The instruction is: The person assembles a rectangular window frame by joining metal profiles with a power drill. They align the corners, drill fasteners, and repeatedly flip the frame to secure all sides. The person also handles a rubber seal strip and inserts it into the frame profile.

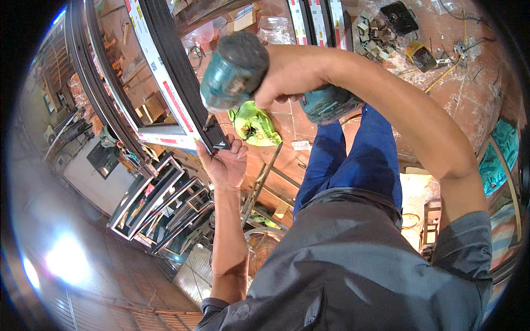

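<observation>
A black metal frame (175,65), its outer side covered with white and red tape, rises at the left with one corner toward me. My left hand (227,164) is closed around that corner, thumb on the taped side and fingers at the end. My right hand (280,81) grips a teal and black cordless drill (234,71), which is slightly blurred. The drill's nose points down at the black face just above the corner. Whether its tip touches the frame, I cannot tell. Its battery base sticks out on the right of my hand.
A bright yellow-green bag (255,124) lies on the tiled floor below the drill. Small metal pieces (372,41), a black tray (398,17) and a cut-open yellow container (420,56) sit at the far right. Several dark frames (160,204) are stacked at the left.
</observation>
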A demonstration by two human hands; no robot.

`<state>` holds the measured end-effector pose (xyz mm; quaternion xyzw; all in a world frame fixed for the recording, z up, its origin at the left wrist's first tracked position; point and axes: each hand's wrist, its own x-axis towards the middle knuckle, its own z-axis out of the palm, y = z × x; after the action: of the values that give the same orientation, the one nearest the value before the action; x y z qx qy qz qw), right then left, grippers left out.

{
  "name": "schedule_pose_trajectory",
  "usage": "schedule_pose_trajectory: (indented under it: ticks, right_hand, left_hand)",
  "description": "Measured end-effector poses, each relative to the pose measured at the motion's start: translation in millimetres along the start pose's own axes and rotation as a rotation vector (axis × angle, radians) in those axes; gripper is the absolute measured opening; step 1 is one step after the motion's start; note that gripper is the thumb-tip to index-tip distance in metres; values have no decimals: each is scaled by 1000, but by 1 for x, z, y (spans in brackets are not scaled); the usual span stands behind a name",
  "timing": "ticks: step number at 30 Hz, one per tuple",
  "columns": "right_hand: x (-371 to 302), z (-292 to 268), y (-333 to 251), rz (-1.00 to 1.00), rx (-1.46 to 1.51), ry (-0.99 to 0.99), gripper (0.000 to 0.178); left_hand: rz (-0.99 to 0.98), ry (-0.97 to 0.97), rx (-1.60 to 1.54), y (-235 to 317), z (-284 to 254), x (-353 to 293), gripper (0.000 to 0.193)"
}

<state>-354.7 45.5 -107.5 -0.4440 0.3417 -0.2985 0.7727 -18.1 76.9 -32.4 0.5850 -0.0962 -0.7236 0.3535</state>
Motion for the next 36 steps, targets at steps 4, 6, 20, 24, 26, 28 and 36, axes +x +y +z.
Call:
schedule_pose_trajectory:
  ticks: [4, 6, 20, 24, 26, 28, 36]
  right_hand:
    - [-26, 68, 61, -322, -111, 302, 42]
    - [-26, 130, 104, -370, 297, 233, 46]
    - [-23, 130, 110, -325, 89, 295, 44]
    - [-8, 135, 126, -309, 422, 241, 45]
    - [1, 132, 132, -318, 535, 221, 47]
    - [6, 123, 131, -359, 391, 262, 47]
    - [-13, 110, 103, -430, -209, 434, 36]
  left_hand:
    - [75, 208, 5, -9, 23, -2, 67]
    - [40, 175, 36, -1, 5, 0, 68]
    - [-75, -232, -8, 11, -39, 12, 64]
    - [-68, -314, 112, 13, -41, 13, 68]
    - [10, -30, 108, 5, -12, 6, 76]
    - [53, 105, 112, 2, -3, 4, 81]
    - [41, 62, 172, 4, -14, 4, 85]
